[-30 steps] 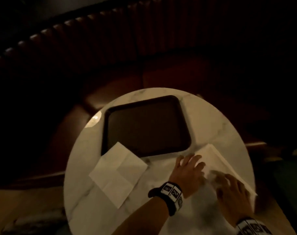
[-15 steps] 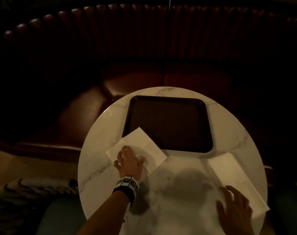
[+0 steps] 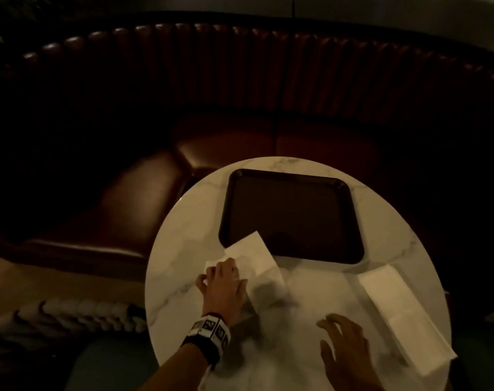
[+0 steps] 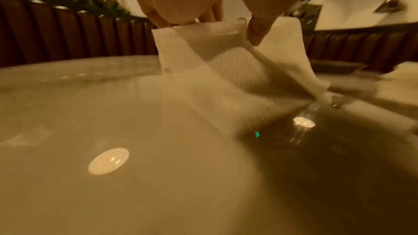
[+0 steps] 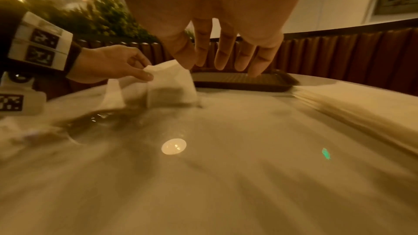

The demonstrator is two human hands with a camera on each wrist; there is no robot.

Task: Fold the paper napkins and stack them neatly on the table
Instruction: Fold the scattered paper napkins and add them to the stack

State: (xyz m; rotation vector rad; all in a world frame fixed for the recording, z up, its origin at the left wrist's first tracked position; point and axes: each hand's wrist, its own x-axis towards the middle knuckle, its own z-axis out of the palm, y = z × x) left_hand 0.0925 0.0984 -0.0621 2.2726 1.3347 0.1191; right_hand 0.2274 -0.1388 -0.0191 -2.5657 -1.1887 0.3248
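A white paper napkin (image 3: 254, 258) lies on the round marble table (image 3: 183, 249), its far corner over the dark tray's near edge. My left hand (image 3: 222, 275) pinches the napkin's near-left edge between thumb and fingers and lifts it, as the left wrist view (image 4: 217, 24) and the right wrist view (image 5: 144, 72) show. The lifted napkin (image 4: 226, 71) droops down to the tabletop. A stack of folded napkins (image 3: 403, 314) lies at the table's right edge. My right hand (image 3: 344, 345) hovers over the table left of that stack, fingers spread and holding nothing (image 5: 226, 56).
A dark rectangular tray (image 3: 291, 215) sits at the table's far side, seen low in the right wrist view (image 5: 244, 79). A curved brown leather booth seat (image 3: 144, 198) wraps behind the table. Plants (image 5: 108, 17) stand behind the backrest.
My left hand crossed from the right-hand stack to the napkin at left, then pinched and raised its edge. My right hand left the stack and moved toward the table's middle.
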